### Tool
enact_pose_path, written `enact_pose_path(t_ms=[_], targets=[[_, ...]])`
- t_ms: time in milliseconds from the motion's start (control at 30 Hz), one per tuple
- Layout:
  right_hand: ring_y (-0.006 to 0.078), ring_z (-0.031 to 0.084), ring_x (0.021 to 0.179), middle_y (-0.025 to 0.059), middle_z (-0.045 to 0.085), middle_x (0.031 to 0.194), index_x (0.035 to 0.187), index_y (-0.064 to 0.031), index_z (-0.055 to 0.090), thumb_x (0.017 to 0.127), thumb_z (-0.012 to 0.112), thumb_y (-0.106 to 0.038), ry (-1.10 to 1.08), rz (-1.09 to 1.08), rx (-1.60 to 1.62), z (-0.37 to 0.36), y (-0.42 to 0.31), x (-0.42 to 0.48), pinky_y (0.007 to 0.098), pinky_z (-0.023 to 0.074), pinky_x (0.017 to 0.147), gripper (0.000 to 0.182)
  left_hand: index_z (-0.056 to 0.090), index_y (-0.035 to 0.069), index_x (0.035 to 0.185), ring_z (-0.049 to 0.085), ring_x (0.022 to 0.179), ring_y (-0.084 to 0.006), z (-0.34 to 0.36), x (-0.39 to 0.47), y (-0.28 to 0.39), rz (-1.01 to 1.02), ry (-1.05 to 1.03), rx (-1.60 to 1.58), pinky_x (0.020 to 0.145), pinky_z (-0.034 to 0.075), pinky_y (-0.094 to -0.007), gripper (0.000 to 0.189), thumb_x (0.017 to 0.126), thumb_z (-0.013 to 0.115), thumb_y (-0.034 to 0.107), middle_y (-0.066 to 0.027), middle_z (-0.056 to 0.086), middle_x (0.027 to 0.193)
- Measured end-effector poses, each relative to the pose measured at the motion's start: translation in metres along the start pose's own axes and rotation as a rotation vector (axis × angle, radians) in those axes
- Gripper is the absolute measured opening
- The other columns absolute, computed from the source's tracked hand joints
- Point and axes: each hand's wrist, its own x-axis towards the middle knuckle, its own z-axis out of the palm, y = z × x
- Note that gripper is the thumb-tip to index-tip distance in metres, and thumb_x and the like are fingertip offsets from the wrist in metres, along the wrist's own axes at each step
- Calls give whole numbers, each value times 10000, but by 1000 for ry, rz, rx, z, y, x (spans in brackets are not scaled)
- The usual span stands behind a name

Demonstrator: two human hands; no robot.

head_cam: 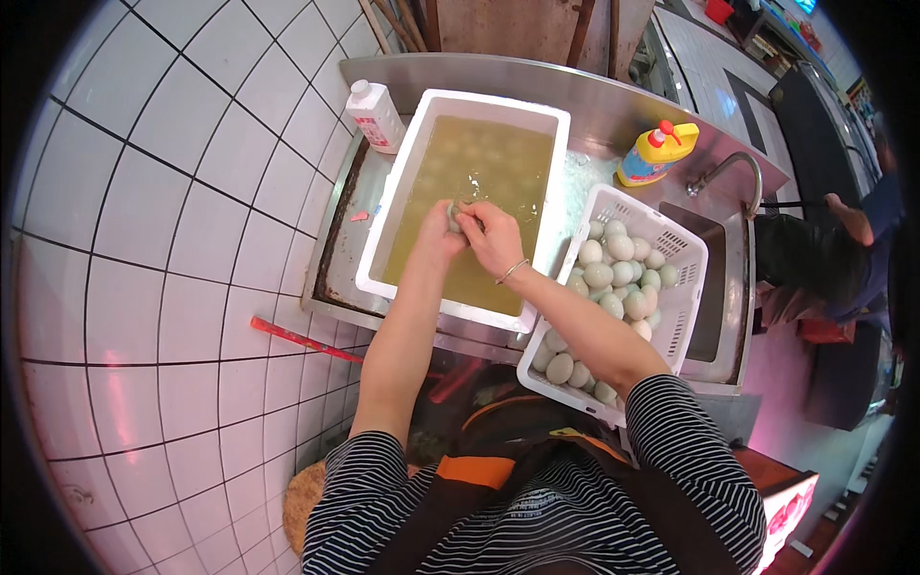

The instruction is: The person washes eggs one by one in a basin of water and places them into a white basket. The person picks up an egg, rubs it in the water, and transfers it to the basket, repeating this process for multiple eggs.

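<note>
Both my hands meet above a white foam box (466, 313) filled with murky yellowish water. My left hand (440, 233) holds an egg (453, 217), mostly hidden by the fingers. My right hand (492, 236), with a bracelet at the wrist, has its fingertips on the same egg. Pale round shapes show dimly under the water. At the right, below my right forearm, a white plastic basket (686, 305) holds many pale greenish and whitish eggs (598, 275).
A white bottle (375, 116) stands left of the box; a yellow pump bottle (656, 154) stands behind the basket. A curved faucet (734, 167) rises over the sink basin (708, 316). A tiled wall (194, 251) borders the left side. Another person (862, 237) is at the far right.
</note>
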Motion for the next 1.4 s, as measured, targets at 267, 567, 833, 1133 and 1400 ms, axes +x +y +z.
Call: enact_pose_path(t_ms=[267, 567, 833, 1133, 1400], targets=[[326, 619, 727, 103, 650, 776, 835, -108, 671, 821, 586, -217, -8, -19, -60, -7, 8, 18, 420, 494, 657, 139, 547, 39, 984, 610, 796, -220, 15, -7, -6, -83, 33, 20, 695, 532, -377, 272, 952, 376, 248, -107, 623, 898], [301, 663, 847, 150, 685, 863, 896, -94, 716, 780, 627, -307, -436, 369, -714, -16, 45, 54, 373, 527, 785, 258, 534, 28, 1045, 578, 760, -205, -9, -13, -8, -74, 144, 352, 638, 512, -321, 499, 989, 289, 459, -128, 616, 903], [321, 643, 869, 164, 666, 960, 1089, -73, 650, 836, 600, -265, -164, 428, -251, 4, 40, 33, 358, 515, 761, 322, 531, -9, 1054, 594, 833, -236, -13, -14, 25, -80, 108, 173, 678, 534, -336, 456, 1005, 296, 379, -168, 596, 979], [330, 636, 813, 148, 672, 907, 990, -143, 701, 864, 552, -323, -43, 0, -202, 8, -1, 13, 411, 509, 708, 265, 509, 31, 1060, 592, 921, -272, -3, 3, 3, 44, 77, -47, 780, 521, -447, 313, 987, 312, 264, -128, 590, 1032], [332, 638, 804, 142, 672, 890, 949, -127, 712, 859, 546, -326, -68, 139, -162, 3, -4, 35, 406, 505, 746, 275, 522, 40, 1037, 595, 904, -248, 25, -7, -4, 62, 146, 76, 788, 520, -430, 274, 958, 338, 227, -108, 593, 980]])
